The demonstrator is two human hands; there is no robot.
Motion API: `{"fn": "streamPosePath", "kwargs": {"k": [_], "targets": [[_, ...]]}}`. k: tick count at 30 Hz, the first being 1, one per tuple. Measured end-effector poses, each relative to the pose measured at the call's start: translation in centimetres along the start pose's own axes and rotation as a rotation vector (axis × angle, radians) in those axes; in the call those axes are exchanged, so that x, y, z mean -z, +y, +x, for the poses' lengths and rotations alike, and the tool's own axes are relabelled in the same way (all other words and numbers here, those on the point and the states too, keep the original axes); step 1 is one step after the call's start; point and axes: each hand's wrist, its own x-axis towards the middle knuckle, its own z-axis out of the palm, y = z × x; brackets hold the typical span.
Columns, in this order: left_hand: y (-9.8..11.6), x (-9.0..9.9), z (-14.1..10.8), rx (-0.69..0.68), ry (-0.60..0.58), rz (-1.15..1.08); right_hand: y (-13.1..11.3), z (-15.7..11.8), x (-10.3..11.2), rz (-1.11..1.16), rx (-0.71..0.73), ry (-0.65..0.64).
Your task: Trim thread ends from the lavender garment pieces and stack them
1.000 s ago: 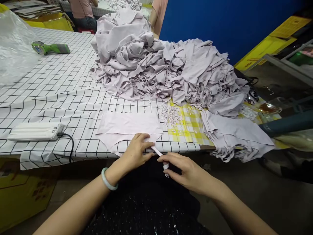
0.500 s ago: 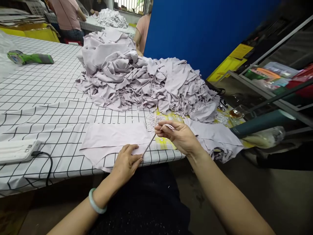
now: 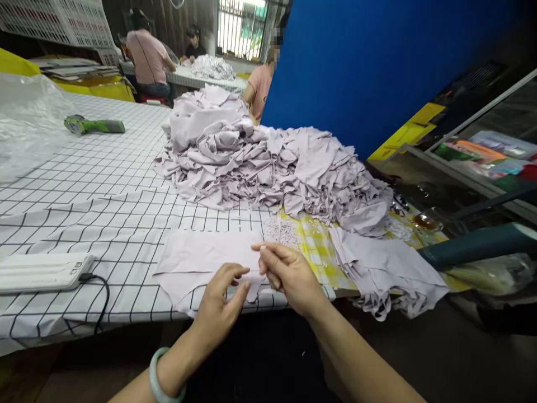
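A pale lilac cut fabric panel (image 3: 201, 252) lies flat along the table's front edge, with a seam line across it. My left hand (image 3: 220, 302), a pale green bangle on its wrist, is at the panel's lower right part, thumb and fingers apart with a gap between them. At the panel's right end is my right hand (image 3: 289, 274), thumb and forefinger brought together and the other fingers curled. Whatever those fingertips hold is hidden. To the right, more lilac pieces (image 3: 390, 268) lie stacked, their loose ends hanging over the edge.
A big heap of lilac fabric (image 3: 235, 162) fills the table's back middle. Tiny scraps (image 3: 283, 230) lie by a yellow checked cloth (image 3: 319, 252). A white power bank (image 3: 42, 272) with a black cable and a green handheld cutter (image 3: 96, 125) are at left. People sit beyond.
The thin strip stretched between my hands no longer shows. My left fingers have lifted and spread. My right hand has come lower, nearer the left. The camera view has shifted.
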Motion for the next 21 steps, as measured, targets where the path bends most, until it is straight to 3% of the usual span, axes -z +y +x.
{"fn": "streamPosePath", "kwargs": {"k": [3, 5, 8, 12, 14, 19, 21], "targets": [[1.7, 0.7, -0.5, 0.253, -0.054, -0.289, 2.4, -4.0, -1.7, -0.189, 0.008, -0.026], [1.8, 0.7, -1.0, 0.368, -0.081, -0.364, 3.6, -5.7, -2.2, -0.217, -0.028, -0.012], [1.2, 0.6, -1.6, 0.448, -0.089, -0.366, 4.4, -6.4, -2.3, -0.154, -0.115, -0.022], [0.7, 0.8, -1.4, 0.553, -0.225, -0.470, 4.3, -5.8, -2.0, -0.131, -0.135, -0.067], [0.9, 0.9, -1.4, 0.574, -0.246, -0.465, 4.4, -5.8, -1.9, -0.155, -0.140, -0.075], [1.5, 0.8, -1.6, 0.475, -0.083, -0.312, 5.1, -6.3, -1.9, -0.198, -0.218, -0.037], [1.5, 0.9, -1.1, 0.416, -0.125, -0.250, 5.1, -6.0, -1.6, -0.185, -0.210, -0.020]]}}
